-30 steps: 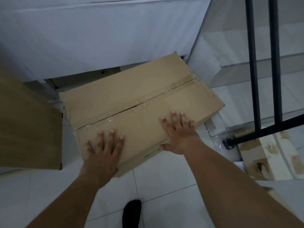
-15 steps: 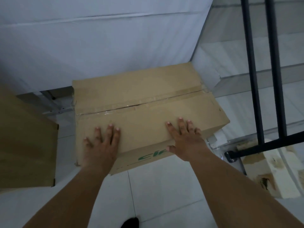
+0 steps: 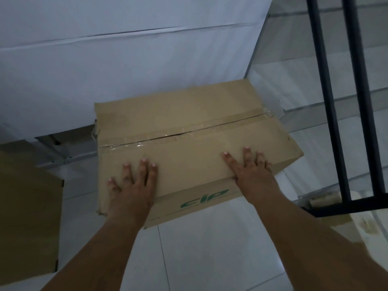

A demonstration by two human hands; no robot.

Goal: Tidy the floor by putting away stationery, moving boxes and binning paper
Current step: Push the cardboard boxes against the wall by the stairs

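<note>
A taped brown cardboard box (image 3: 189,127) with green lettering on its near side sits on the white tiled floor, its far edge under a white cloth. My left hand (image 3: 132,185) lies flat on the near left part of the lid, fingers straight. My right hand (image 3: 252,171) presses flat on the near right part of the lid, its thumb over the front edge.
A second brown box (image 3: 27,217) stands at the left. The white cloth (image 3: 126,70) hangs behind. A black metal frame (image 3: 344,122) rises at the right, with a stained white block (image 3: 361,225) beneath it. Bare floor tiles (image 3: 210,248) lie in front.
The box has slid away from me and turned squarer to the cloth, now partly under it. Both hands stayed flat on its lid.
</note>
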